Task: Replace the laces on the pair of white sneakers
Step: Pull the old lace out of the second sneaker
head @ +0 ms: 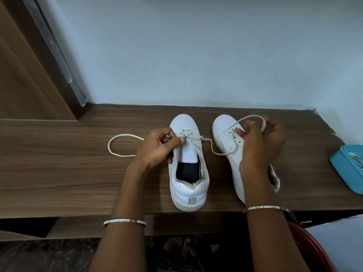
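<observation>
On the shelf (78, 163), left hand (157, 148) pinches the sneaker's (188, 189) lace (212, 148), right hand (263, 140) grips it farther along.

Blue tray (342, 169) — wooden table's (59, 173) right edge

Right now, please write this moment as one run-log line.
left hand: pinches lace at left sneaker | right hand: holds lace loop over right sneaker | right sneaker: unlaced
</observation>
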